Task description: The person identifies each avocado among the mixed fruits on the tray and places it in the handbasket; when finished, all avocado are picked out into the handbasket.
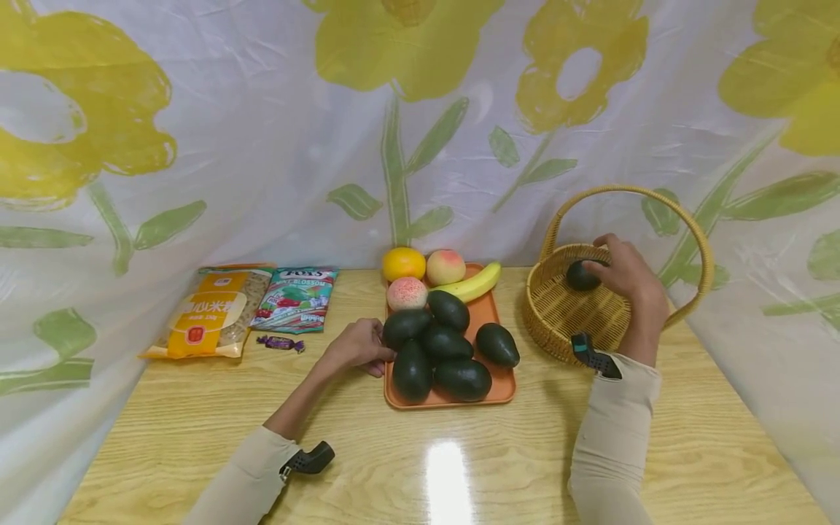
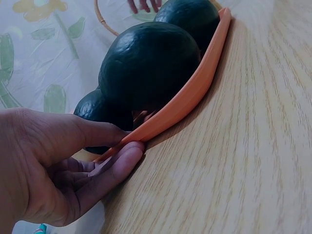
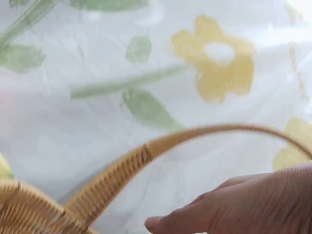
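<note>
An orange tray (image 1: 485, 313) carries several dark green avocados (image 1: 462, 380), along with a banana (image 1: 474, 284), two peaches (image 1: 446, 267) and an orange-yellow fruit (image 1: 403, 264) at its far end. My left hand (image 1: 359, 344) pinches the tray's left rim between thumb and fingers; the left wrist view shows this grip close up. Over the wicker basket (image 1: 547, 321), my right hand (image 1: 628, 273) has its thumb and index finger spread apart. One avocado (image 1: 581, 276) is inside the basket, just under the thumb and partly covered by it. Other right fingers are hidden.
At the left lie a yellow bag of puffed snacks (image 1: 206, 310), a teal candy bag (image 1: 297, 299) and a small purple-wrapped candy (image 1: 281, 343). The basket's tall handle (image 1: 705, 255) arches beside my right hand. A flowered curtain (image 1: 275, 146) hangs behind the table.
</note>
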Demonstrator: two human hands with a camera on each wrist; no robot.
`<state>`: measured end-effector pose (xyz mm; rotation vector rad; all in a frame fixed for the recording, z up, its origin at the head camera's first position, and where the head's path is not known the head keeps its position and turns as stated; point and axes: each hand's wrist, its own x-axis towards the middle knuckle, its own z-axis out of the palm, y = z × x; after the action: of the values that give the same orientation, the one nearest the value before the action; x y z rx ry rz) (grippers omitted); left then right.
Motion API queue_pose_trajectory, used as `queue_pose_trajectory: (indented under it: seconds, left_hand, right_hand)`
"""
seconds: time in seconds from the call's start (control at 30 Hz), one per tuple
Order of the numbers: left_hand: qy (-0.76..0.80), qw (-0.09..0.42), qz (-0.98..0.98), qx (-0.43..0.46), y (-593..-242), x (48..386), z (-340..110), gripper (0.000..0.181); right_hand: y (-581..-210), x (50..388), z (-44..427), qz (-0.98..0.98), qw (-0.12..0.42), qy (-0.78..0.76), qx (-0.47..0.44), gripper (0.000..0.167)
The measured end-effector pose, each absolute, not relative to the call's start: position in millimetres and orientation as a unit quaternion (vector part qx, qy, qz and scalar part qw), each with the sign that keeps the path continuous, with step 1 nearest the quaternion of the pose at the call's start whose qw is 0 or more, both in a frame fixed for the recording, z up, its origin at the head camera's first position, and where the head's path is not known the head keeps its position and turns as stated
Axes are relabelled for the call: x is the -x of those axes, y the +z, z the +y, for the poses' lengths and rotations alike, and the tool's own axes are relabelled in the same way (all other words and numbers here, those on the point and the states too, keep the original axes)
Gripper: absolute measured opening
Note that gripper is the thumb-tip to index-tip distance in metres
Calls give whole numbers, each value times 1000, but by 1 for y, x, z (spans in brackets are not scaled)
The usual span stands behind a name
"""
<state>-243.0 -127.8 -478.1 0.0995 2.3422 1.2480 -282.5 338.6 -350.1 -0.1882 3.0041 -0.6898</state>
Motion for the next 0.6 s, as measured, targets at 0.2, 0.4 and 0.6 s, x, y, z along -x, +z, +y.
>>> queue_pose_trajectory:
  seconds: [0.2,0.4,0.6]
  left_hand:
    - [459,245,853,-37,-479,244,-127,34]
    - [455,246,855,-39,-478,243,-128,34]
    - [465,248,850,-32,-477,243,-126,35]
  right_hand:
    - [-333,275,316,963,45,-225,144,52]
    - [-325,266,293,946,66,-230,220,47]
    - [-320,259,273,923,118,-260,257,44]
